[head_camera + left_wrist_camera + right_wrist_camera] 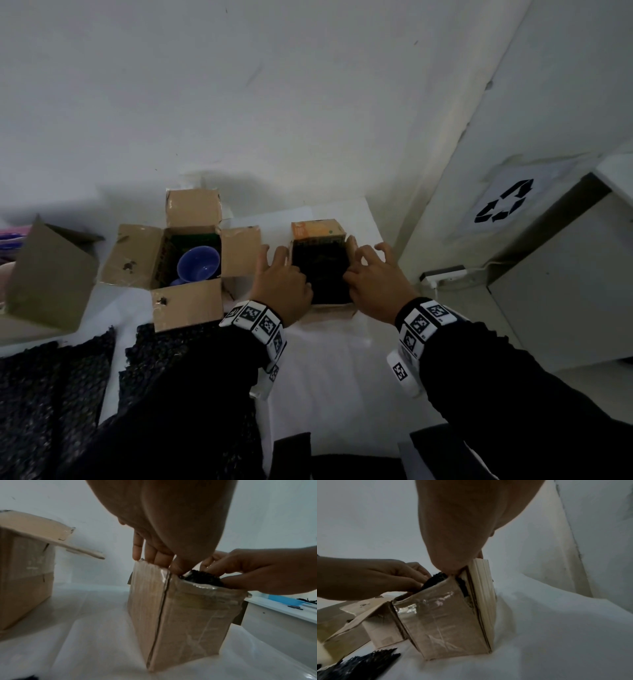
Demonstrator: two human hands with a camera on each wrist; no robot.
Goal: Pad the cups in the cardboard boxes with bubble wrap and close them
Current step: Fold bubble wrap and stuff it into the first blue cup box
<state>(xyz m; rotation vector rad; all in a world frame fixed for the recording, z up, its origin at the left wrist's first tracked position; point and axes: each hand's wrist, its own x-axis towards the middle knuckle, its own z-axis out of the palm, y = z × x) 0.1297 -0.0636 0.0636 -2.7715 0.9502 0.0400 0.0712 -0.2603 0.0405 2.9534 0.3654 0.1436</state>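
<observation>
A small cardboard box (317, 230) stands open on the white table, stuffed with black bubble wrap (322, 274); no cup shows inside it. My left hand (281, 277) is at its left wall: straight fingers (150, 553) rest on the wall's top edge while the thumb pushes into the bubble wrap (202, 576). My right hand (370, 277) is at the right side, next to the upright right flap (481, 588). Its thumb and bent fingers (211, 566) pinch the bubble wrap (436, 578) at the rim. A larger open box (137, 260) to the left holds a blue cup (198, 265).
Loose black bubble wrap sheets (51, 394) lie at the front left. A third cardboard box (51, 274) stands at the far left. The wall is close behind. Past the table's right edge are a power strip (443, 275) and a cabinet with a recycling sign (503, 202).
</observation>
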